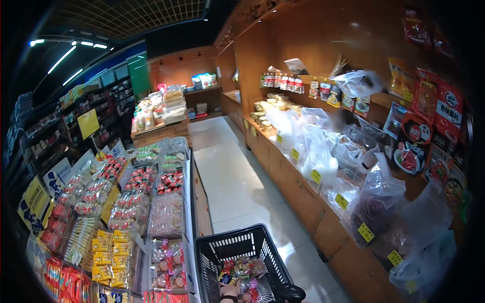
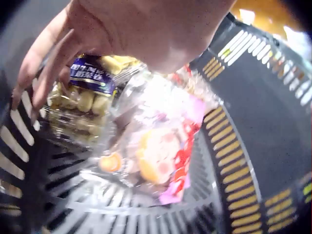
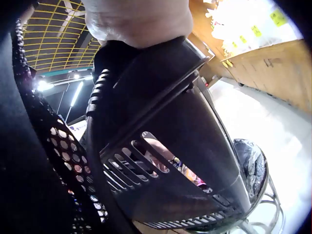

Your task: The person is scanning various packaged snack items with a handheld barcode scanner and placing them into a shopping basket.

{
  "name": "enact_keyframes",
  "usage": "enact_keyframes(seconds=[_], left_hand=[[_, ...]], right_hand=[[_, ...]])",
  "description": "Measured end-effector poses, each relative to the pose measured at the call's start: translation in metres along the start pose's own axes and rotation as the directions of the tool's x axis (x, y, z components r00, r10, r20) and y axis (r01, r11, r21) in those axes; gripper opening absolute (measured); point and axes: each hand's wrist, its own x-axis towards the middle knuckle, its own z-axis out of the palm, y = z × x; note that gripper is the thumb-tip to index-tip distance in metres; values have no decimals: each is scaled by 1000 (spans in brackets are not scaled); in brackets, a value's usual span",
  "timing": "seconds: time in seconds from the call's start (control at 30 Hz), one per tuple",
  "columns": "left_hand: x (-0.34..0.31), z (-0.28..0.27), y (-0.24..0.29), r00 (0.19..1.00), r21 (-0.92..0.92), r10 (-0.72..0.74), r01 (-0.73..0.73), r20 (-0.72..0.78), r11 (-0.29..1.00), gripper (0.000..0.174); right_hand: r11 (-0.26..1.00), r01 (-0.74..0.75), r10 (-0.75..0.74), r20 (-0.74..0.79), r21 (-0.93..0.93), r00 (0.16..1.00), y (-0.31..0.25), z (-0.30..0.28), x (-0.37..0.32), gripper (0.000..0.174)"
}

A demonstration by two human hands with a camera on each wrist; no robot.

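Note:
Inside a black basket (image 1: 209,257) (image 2: 263,117), the left hand (image 1: 231,291) (image 2: 117,34) reaches down with its fingers spread and loosely bent. Its fingers are beside a clear packet with a dark blue label (image 2: 90,75); whether they touch it is unclear. A clear packet with a pink and red print (image 2: 163,158) lies below the palm on the slatted basket floor. At the top of the right wrist view, the right hand (image 3: 141,19) grips the black basket handle (image 3: 114,56), its fingers mostly hidden behind the handle.
Tiered bins of wrapped snacks (image 1: 126,212) stand left of the basket. Along the right runs a wooden counter (image 1: 283,166) with plastic bags (image 1: 316,156) and yellow price tags. A tiled aisle (image 1: 230,177) lies between them. Hanging packets (image 1: 447,108) line the right wall.

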Motion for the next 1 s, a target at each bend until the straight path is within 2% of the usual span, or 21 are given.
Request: enact_keyframes(seconds=[0.03,0.13,0.17,0.2,0.27,0.33,0.4,0.47,0.5,0.53,0.57,0.6,0.67,0.73,0.77,0.8,0.83,0.87,0.93,1.0], left_hand=[[-6,-6,1,997,135,76,-70,-35,988,118],[-18,-10,-2,955,209,195,-149,-223,967,119],[-8,0,-5,912,203,230,-168,-338,965,116],[4,6,-4,899,269,269,-179,-347,946,107],[-11,-33,6,974,229,220,-204,-48,952,91],[5,-29,2,933,209,206,-148,-296,967,72],[2,-36,2,953,152,180,-146,-244,978,63],[12,-28,6,977,64,140,-131,-162,989,62],[15,-24,1,981,28,104,-101,-166,994,64],[45,6,-3,957,-23,80,-90,-279,996,65],[36,2,-9,968,-28,117,-127,-223,992,63],[17,-11,-10,974,-36,154,-162,-167,986,62],[-24,-33,-22,956,-56,218,-233,-199,971,55],[0,-19,-41,909,-381,416,-379,16,843,63],[-20,-23,-52,869,-740,464,-197,172,643,53],[-54,-44,-56,788,-936,553,82,272,343,43],[-98,-76,-59,750,-932,575,158,328,326,38],[-129,-104,-59,707,-922,598,234,378,308,33],[-136,-105,-57,754,-913,557,137,348,385,41],[-165,-110,-66,705,-989,694,96,147,112,41]], right_hand=[[1000,2,-2,13,9,1000,-4,2,1,19],[1000,-18,18,21,2,1000,-14,8,-3,19],[1000,-18,17,16,17,1000,-14,8,-3,20],[999,-19,19,-2,33,1000,-12,8,-5,20],[999,15,-15,-27,29,1000,-1,9,-3,19],[997,82,-82,-45,0,996,1,15,0,18],[995,100,-102,-71,-31,992,4,19,1,17],[997,60,-58,-64,37,996,7,19,1,18],[999,46,-44,-58,23,997,8,20,1,19],[999,37,-36,-40,24,999,15,18,2,19],[997,54,-57,-40,-60,998,39,3,13,19],[987,72,-78,-38,-145,996,47,-3,17,26],[983,87,-94,-35,-161,995,54,-6,14,24],[973,115,-125,-42,-200,991,71,-12,16,24],[969,125,-138,-47,-214,989,62,-7,9,23],[964,135,-151,-52,-228,987,47,-1,7,22],[986,87,-94,-41,-143,995,45,-1,5,21],[987,113,-116,-19,-116,993,36,4,1,21],[981,137,-140,-17,-134,990,44,2,0,21],[965,180,-186,-11,-189,983,38,6,-3,22]])
